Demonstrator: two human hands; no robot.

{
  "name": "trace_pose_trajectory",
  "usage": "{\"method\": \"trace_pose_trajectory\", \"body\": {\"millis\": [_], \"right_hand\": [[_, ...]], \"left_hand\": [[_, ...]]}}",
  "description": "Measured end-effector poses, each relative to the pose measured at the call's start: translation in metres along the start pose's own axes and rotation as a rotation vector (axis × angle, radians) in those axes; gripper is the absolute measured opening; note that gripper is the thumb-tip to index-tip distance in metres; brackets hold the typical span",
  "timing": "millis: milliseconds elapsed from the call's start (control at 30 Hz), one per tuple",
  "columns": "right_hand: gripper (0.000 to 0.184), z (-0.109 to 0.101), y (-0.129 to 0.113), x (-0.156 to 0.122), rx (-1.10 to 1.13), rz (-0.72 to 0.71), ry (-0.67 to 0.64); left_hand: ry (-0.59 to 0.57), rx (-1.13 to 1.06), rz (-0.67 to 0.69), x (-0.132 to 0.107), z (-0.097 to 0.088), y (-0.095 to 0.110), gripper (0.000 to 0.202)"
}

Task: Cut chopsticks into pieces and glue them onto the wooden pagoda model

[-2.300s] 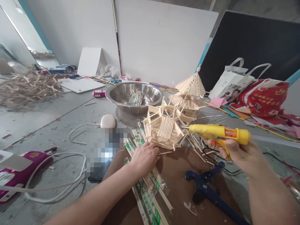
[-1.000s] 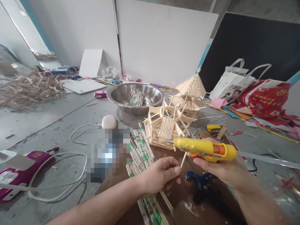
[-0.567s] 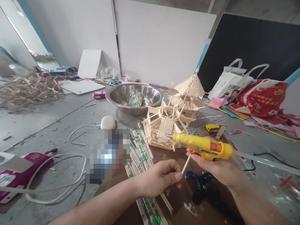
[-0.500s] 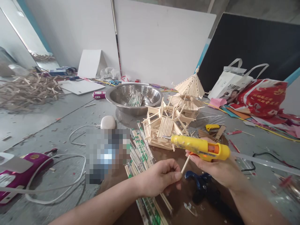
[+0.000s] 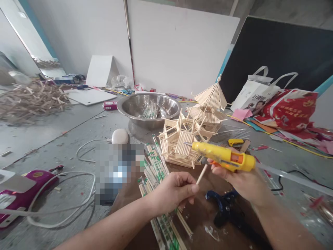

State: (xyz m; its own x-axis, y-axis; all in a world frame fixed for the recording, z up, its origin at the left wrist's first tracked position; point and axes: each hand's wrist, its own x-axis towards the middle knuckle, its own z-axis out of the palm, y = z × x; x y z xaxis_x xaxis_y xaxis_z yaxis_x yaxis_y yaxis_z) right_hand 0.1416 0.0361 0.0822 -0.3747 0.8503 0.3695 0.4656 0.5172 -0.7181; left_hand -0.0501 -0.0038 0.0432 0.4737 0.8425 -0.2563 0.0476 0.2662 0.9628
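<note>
A short piece of wooden stick (image 5: 202, 174) is pinched between the thumb and fingers of my left hand (image 5: 179, 191), its free end slanting up to the right. My right hand (image 5: 239, 178) grips a yellow hot glue gun (image 5: 221, 156) with a long clear glue stick out of its back. The gun's nozzle points left, in front of a model building made of wooden sticks (image 5: 184, 142). Paper-and-plastic-wrapped chopsticks (image 5: 158, 163) lie beneath and beside my left forearm. Below my right hand a dark blue cutter tool (image 5: 223, 206) rests on the brown board (image 5: 197, 225).
A steel basin (image 5: 135, 119) holding wrapped chopsticks stands behind. A second stick model with a pointed roof (image 5: 212, 95) is at the back right. Bags (image 5: 288, 107) stand farther right. A white cable (image 5: 91, 187) loops at left, and a yellow utility knife (image 5: 235, 142) lies right.
My left hand has shifted slightly left and up with the stick. The glue gun has risen a little and moved slightly right, so its nozzle is farther from the stick.
</note>
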Motion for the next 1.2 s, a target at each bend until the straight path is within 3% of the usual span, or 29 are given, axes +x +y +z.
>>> {"method": "trace_pose_trajectory", "body": {"millis": [200,333,467,633,1200], "right_hand": [[0.027,-0.015,0.002,0.036,-0.076,-0.029,-0.074],[0.034,-0.012,-0.009,0.059,-0.202,-0.076,-0.053],[0.038,-0.010,-0.018,0.069,-0.337,-0.137,-0.063],[0.038,-0.011,-0.017,0.070,-0.418,-0.112,-0.092],[0.033,-0.008,-0.017,0.072,-0.540,-0.073,-0.071]], "left_hand": [[0.452,0.229,0.150,0.000,-0.027,0.014,0.034],[0.592,0.470,0.222,0.005,-0.044,0.011,0.034],[0.662,0.625,0.254,0.010,-0.054,0.003,0.032],[0.696,0.714,0.270,0.013,-0.057,0.000,0.031],[0.672,0.724,0.249,0.013,-0.056,-0.002,0.029]]}}
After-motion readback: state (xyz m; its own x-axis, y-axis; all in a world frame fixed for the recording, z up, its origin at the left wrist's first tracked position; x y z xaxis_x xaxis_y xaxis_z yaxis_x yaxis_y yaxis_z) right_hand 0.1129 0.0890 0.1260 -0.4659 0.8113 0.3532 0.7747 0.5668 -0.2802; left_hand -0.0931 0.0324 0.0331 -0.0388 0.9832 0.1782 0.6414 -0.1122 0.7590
